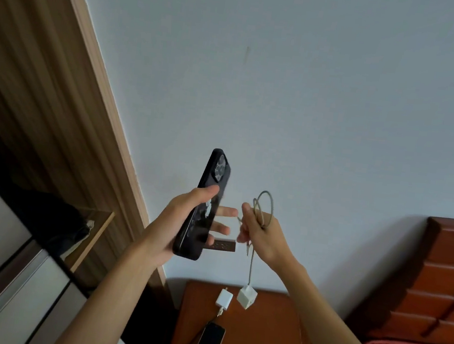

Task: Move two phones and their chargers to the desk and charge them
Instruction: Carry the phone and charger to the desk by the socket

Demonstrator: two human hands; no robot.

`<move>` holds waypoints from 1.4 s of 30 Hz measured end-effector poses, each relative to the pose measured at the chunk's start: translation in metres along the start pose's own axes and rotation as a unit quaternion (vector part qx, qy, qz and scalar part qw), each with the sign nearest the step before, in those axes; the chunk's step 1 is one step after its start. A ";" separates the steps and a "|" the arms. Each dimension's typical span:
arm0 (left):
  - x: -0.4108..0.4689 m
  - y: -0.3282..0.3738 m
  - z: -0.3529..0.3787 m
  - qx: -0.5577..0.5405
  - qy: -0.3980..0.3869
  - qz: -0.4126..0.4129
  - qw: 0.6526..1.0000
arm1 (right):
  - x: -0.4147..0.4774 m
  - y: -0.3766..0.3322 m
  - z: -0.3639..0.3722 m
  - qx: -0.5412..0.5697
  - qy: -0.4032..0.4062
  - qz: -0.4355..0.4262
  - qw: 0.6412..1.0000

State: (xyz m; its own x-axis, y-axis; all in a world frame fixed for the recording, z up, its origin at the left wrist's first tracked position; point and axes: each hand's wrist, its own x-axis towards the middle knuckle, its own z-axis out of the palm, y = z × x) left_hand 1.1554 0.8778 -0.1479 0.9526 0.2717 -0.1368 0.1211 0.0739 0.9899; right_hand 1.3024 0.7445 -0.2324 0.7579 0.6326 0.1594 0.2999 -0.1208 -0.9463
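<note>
Bare hands, bare forearms
The left hand (183, 220) and right hand (261, 232) are slender with long fingers (nails seemingly short, though blur softens them); both forearms show uncovered to the frame's edge.
</note>
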 end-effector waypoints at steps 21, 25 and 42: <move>-0.057 -0.033 0.103 -0.102 0.256 -0.043 0.960 | -0.074 -0.047 -0.087 0.059 -0.105 0.008 0.993; -0.080 -0.042 0.127 -0.109 0.305 -0.029 0.946 | -0.095 -0.046 -0.104 0.052 -0.137 0.014 0.989; -0.228 -0.066 0.139 -0.140 0.417 -0.001 0.898 | -0.187 -0.091 -0.074 0.089 -0.201 -0.001 0.976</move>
State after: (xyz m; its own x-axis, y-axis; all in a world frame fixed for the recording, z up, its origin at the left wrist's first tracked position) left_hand 0.9692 0.6774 -0.1770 0.3987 0.8866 -0.2343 -0.0631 0.2814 0.9575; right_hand 1.1759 0.5807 -0.1551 0.4590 0.8855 0.0720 0.1690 -0.0074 -0.9856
